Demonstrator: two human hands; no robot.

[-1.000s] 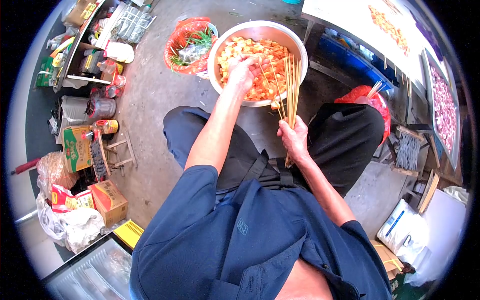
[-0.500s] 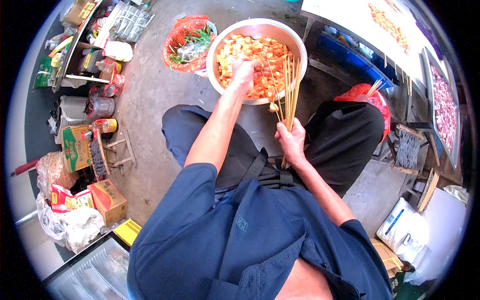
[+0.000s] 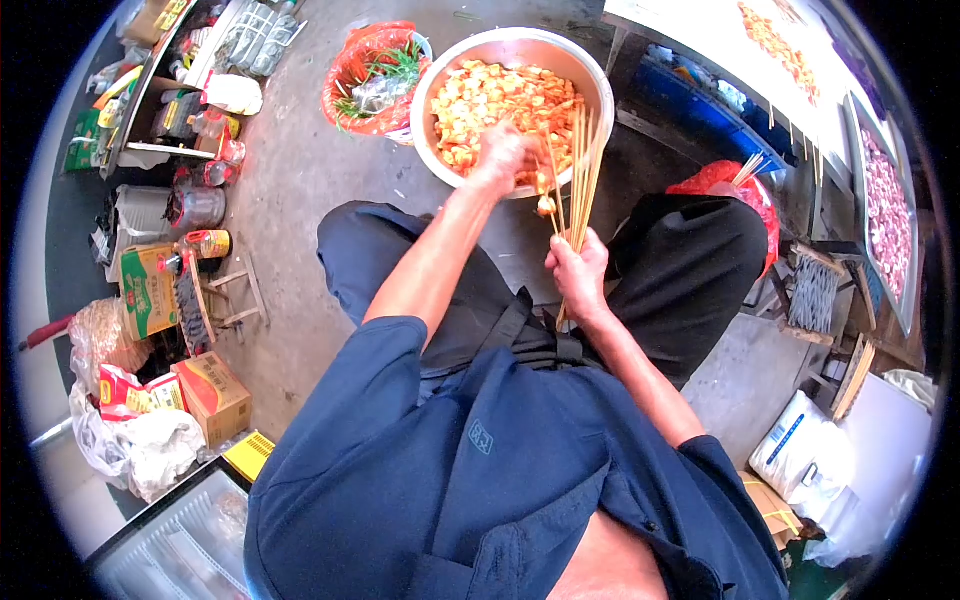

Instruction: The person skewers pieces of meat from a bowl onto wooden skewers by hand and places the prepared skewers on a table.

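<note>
My right hand (image 3: 580, 268) is closed around a bundle of thin wooden skewers (image 3: 584, 180), their tips fanning up over the basin's near rim. One skewer leans left of the rest, with a pale orange chunk (image 3: 546, 205) threaded on it. My left hand (image 3: 508, 160) is at that skewer's upper part, fingers drawn together and blurred by motion; what they pinch is hidden. Below and beyond the hands is a large metal basin (image 3: 428, 140) holding many orange-coated chunks (image 3: 500, 92), which look like marinated meat.
A red bag-lined bucket (image 3: 345, 75) with green stalks stands left of the basin. A red bag (image 3: 765, 215) with skewers lies by my right knee. At right are a white table (image 3: 690, 20) and a tray of pinkish pieces (image 3: 885, 210). Shelves and boxes (image 3: 215, 398) line the left.
My left hand has come up from the chunks in the basin and moved right, to the leaning skewer. My right hand still grips the bundle, almost unmoved.
</note>
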